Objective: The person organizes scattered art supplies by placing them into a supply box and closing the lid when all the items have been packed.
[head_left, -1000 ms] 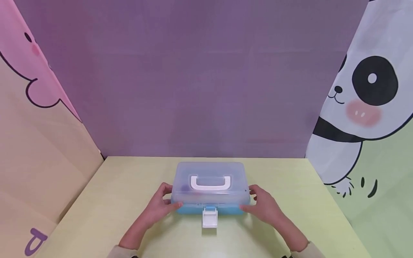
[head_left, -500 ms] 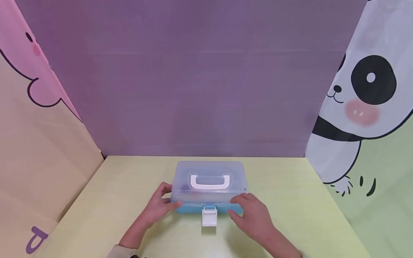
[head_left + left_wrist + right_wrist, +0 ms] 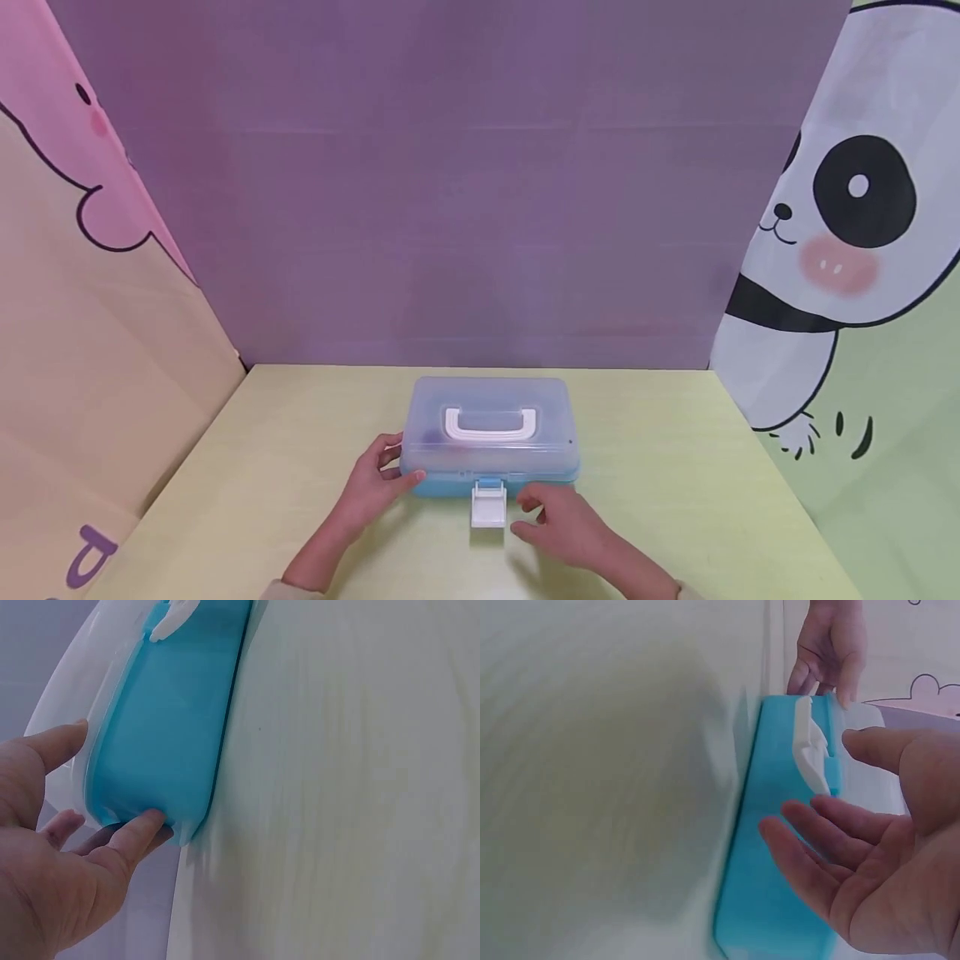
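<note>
A plastic storage box (image 3: 442, 483) with a light-blue base and a cloudy see-through lid (image 3: 491, 392) sits on the table, lid down. On the lid lies a white carry handle (image 3: 491, 435). The white latch (image 3: 489, 507) at the front sticks out and down, unfastened. My left hand (image 3: 375, 487) holds the box's left end, thumb at the front corner and fingers along the side. Just right of the latch hovers my right hand (image 3: 566, 523), thumb and fingers apart with nothing between them. In the right wrist view its fingertips (image 3: 769, 825) overlap the box front below the latch.
The pale yellow table (image 3: 315, 417) ends at a purple backdrop (image 3: 480, 208). Side panels carry a pink cartoon figure (image 3: 45, 125) on the left and a panda (image 3: 787, 358) on the right. Blurred coloured shapes show faintly through the lid.
My right hand has left the box's right end and moved left along the front, down to beside the latch. The left hand, box and latch stay in place.
</note>
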Tool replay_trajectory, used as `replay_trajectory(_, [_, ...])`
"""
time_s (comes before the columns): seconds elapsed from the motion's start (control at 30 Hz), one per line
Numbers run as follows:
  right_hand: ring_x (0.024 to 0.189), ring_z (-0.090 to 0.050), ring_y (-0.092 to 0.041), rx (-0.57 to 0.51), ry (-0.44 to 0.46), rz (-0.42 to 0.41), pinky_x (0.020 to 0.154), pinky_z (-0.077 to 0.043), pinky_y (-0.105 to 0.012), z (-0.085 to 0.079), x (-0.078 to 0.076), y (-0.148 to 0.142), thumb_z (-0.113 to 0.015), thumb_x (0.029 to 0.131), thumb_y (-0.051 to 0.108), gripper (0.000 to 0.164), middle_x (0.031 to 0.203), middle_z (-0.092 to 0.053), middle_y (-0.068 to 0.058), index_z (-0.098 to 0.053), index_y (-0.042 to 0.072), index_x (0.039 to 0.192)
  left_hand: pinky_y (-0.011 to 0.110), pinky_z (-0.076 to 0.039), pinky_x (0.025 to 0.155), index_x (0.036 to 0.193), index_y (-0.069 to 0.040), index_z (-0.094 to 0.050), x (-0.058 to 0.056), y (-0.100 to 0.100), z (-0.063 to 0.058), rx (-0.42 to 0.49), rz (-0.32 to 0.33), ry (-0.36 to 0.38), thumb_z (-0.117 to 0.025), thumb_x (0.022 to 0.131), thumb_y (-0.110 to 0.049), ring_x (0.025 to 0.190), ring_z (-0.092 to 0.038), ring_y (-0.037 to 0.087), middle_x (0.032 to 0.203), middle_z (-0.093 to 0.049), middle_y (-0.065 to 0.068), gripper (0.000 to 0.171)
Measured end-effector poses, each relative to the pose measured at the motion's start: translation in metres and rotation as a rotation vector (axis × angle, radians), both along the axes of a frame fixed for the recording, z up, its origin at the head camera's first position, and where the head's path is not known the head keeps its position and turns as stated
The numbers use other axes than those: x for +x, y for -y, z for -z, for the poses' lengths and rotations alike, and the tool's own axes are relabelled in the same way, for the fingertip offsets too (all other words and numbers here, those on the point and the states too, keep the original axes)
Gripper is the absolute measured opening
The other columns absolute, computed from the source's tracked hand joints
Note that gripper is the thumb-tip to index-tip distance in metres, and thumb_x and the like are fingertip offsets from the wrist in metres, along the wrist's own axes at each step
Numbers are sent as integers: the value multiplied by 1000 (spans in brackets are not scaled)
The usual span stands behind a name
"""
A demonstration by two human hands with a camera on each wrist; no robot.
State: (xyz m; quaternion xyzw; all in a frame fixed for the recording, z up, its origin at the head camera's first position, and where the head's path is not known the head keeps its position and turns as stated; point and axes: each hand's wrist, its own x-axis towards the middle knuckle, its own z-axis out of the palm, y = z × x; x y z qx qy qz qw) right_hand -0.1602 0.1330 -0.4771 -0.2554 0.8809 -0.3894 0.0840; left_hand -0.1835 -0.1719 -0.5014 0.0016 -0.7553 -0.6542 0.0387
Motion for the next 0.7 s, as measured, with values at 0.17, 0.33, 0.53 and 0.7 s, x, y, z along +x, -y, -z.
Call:
replay_trajectory(0.17, [76, -63, -19, -94, 139, 3, 64, -52, -31, 8, -2, 5, -75, 85, 24, 41, 101, -67, -9, -61, -2, 113, 38, -56, 77, 129, -3, -52, 1, -3, 0, 0, -15, 10, -78, 79, 0, 101, -64, 37, 128, -56, 26, 56])
replay_trajectory(0.33, [83, -63, -22, -187, 204, 14, 67, -53, -33, 16, -2, 12, -75, 84, 18, 39, 101, -64, -8, -60, -2, 114, 40, -56, 78, 130, -4, -51, 3, -4, 1, -9, -19, 19, -78, 80, -2, 102, -64, 37, 128, -55, 26, 57])
replay_trajectory(0.53, [81, -62, -21, -209, 195, 26, 68, -52, -32, 20, -1, 21, -76, 83, 14, 41, 99, -64, -8, -57, -3, 115, 40, -56, 77, 132, -5, -50, 4, -3, 1, 4, -16, 18, -78, 80, -2, 103, -64, 37, 128, -56, 24, 60])
replay_trajectory(0.7, [83, -59, -19, -210, 185, 43, 72, -50, -30, 18, 0, 27, -75, 84, 16, 37, 98, -63, -5, -58, -2, 111, 40, -56, 77, 133, -5, -49, 3, -2, 1, 8, -16, 16, -78, 80, -2, 103, -64, 36, 128, -55, 24, 60])
